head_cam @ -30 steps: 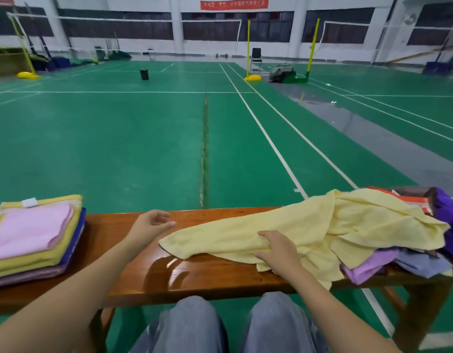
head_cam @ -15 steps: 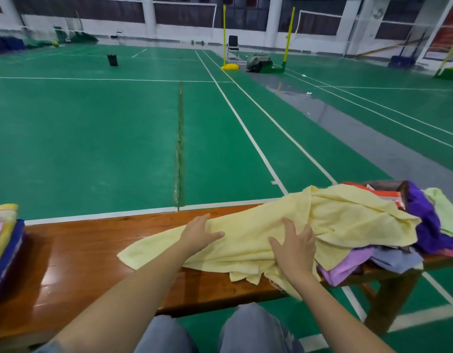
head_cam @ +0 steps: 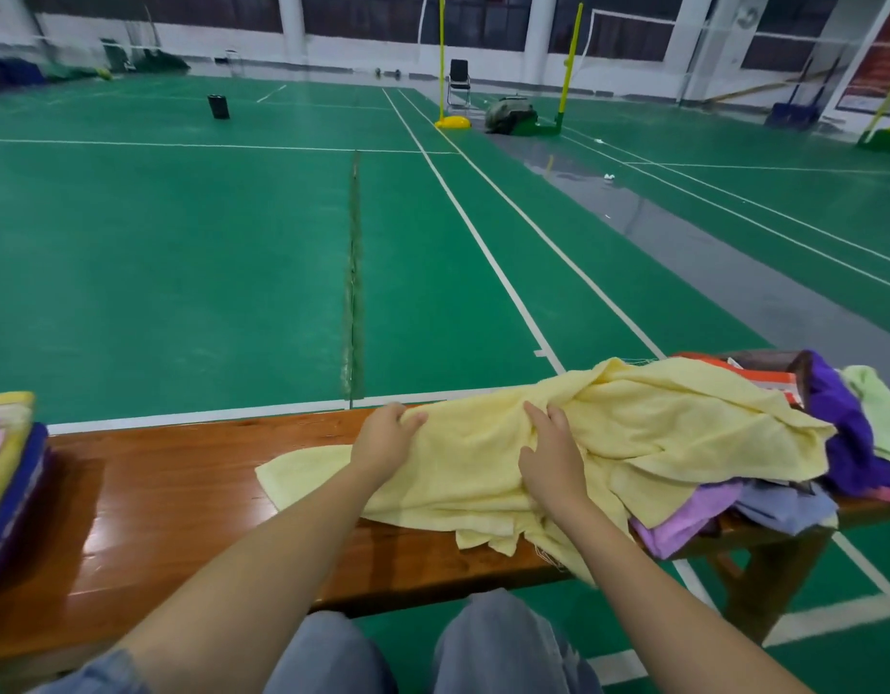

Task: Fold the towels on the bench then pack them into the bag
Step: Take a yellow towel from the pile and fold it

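A large pale yellow towel [head_cam: 658,423] lies crumpled across the wooden bench [head_cam: 172,503], partly draped over a heap of loose towels. My left hand [head_cam: 383,438] grips the towel's far edge with curled fingers. My right hand [head_cam: 553,458] rests on the towel's middle, its fingers bunching the cloth. The heap at the right holds purple [head_cam: 843,433], light green [head_cam: 879,408], lilac [head_cam: 683,518] and grey-blue [head_cam: 783,508] towels. A stack of folded towels [head_cam: 7,473] sits at the bench's left end. An orange-and-brown bag [head_cam: 768,373] peeks out behind the heap.
The bench's middle shows bare glossy wood between the stack and the yellow towel. My knees [head_cam: 423,648] are under its near edge. Beyond lies a green court floor with white lines, yellow net posts [head_cam: 442,62] and a chair [head_cam: 458,82] far off.
Both hands have moved up the yellow towel toward its far edge. The left hand went from empty above the bench to gripping the towel. The view has shifted right.
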Action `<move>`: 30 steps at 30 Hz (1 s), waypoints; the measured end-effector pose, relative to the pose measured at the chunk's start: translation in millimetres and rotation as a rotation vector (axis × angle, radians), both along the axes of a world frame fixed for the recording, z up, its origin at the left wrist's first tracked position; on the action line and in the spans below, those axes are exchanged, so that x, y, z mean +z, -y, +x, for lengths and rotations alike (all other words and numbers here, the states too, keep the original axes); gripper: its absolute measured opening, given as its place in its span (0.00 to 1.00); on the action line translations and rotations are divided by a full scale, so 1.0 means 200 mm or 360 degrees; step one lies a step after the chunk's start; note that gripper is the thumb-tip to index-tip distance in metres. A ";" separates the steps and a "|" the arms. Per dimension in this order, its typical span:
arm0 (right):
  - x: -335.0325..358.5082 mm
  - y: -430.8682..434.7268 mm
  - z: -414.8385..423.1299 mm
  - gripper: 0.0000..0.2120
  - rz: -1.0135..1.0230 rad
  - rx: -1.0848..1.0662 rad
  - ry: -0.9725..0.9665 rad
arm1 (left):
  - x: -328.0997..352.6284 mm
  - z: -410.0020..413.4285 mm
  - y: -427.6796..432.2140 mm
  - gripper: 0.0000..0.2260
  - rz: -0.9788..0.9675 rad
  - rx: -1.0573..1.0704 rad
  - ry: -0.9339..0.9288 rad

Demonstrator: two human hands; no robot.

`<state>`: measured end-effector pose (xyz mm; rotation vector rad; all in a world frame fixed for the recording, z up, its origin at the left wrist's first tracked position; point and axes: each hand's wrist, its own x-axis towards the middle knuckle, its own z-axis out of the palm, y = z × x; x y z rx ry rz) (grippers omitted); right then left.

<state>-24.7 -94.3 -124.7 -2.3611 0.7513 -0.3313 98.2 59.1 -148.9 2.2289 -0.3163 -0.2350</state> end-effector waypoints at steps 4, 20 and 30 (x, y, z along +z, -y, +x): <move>0.08 -0.15 0.06 0.30 0.0031 0.0127 0.0070 | 0.14 0.03 -0.21 0.15 -0.0223 0.0241 0.0061; 0.05 -0.91 0.18 0.29 0.0303 0.0621 -0.0159 | 0.20 -0.07 -1.23 0.11 -0.0233 0.0601 -0.0094; -0.05 -0.80 0.14 0.17 0.0439 0.0395 -0.0219 | 0.09 -0.07 -1.09 0.11 -0.0005 0.0427 -0.0151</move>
